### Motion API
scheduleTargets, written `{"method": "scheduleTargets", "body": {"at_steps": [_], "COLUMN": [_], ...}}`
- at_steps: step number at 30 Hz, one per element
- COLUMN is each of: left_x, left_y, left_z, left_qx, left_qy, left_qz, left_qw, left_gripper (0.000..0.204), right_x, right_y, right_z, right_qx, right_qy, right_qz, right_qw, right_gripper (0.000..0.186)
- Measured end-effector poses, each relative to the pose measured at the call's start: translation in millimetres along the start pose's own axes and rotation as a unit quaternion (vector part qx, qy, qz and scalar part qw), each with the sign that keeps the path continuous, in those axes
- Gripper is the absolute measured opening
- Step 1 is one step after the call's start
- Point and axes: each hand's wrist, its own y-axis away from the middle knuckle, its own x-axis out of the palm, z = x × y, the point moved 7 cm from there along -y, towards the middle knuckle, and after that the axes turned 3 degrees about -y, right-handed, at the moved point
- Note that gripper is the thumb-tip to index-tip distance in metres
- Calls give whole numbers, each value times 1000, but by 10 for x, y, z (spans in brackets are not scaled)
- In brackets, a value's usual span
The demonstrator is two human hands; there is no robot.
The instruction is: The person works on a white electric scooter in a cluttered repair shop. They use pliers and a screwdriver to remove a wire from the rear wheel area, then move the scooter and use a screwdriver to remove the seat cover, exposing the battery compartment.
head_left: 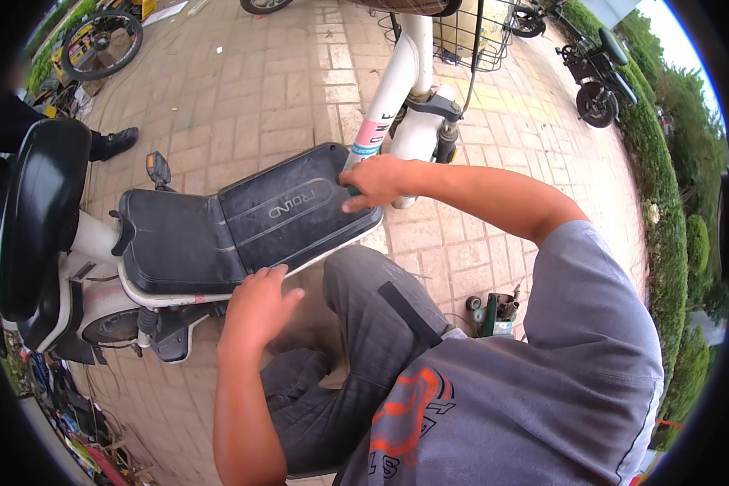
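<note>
A white electric scooter with a black padded footboard [178, 235] stands crosswise in front of me. My right hand [377, 180] is at the front of the footboard beside the white steering column [393, 81], fingers curled round a small green object [353, 189], mostly hidden. My left hand [263, 300] is open at the near edge of the footboard, fingertips at or just above the rim, holding nothing. A black seat [36, 211] rises at the rear, and my grey-trousered knee [352, 283] is bent close against the near side.
A person's dark shoe [115, 144] is left beyond the seat. A green tool or machine [494, 320] sits on the paving right of my knee. A loose wheel [104, 44] lies back left, a wire basket [470, 36] is at the front, another scooter [599, 81] stands by the hedge [664, 202].
</note>
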Motion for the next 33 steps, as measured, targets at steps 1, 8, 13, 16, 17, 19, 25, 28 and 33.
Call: {"method": "scheduleTargets", "body": {"at_steps": [1,8,13,16,17,19,25,28,33], "left_x": [8,-39,-16,-20,-22,-7,-9,-2,-1], "left_y": [15,37,50,63,63,51,52,52,31], "left_z": [-4,-40,-17,-12,-16,-19,-32,-31,-60], "left_qx": [6,5,8,8,9,19,12,14,13], "left_qy": [-1,-7,-8,-11,-11,-8,-13,-21,-22], "left_qz": [-9,-19,-18,-20,-20,-29,-16,-15,-13], "left_qw": [1000,1000,1000,1000,1000,999,1000,1000,1000], "left_gripper": [48,47,46,46,46,46,47,47,48], "right_x": [-14,0,10,20,5,-37,5,20,47], "right_y": [15,48,36,-8,0,62,49,173,199], "right_z": [-82,39,60,-47,-21,15,-216,-159,-282], "right_qx": [75,-88,-164,19,-36,-146,-42,-159,-70], "right_qy": [-4,-17,-23,-42,-34,-19,-71,-60,-91], "right_qz": [4,-53,-66,-10,-26,-57,-89,-147,-163], "right_qw": [997,995,984,999,998,987,993,974,980], "right_gripper": [37,39,40,40,38,35,36,37,36]}}
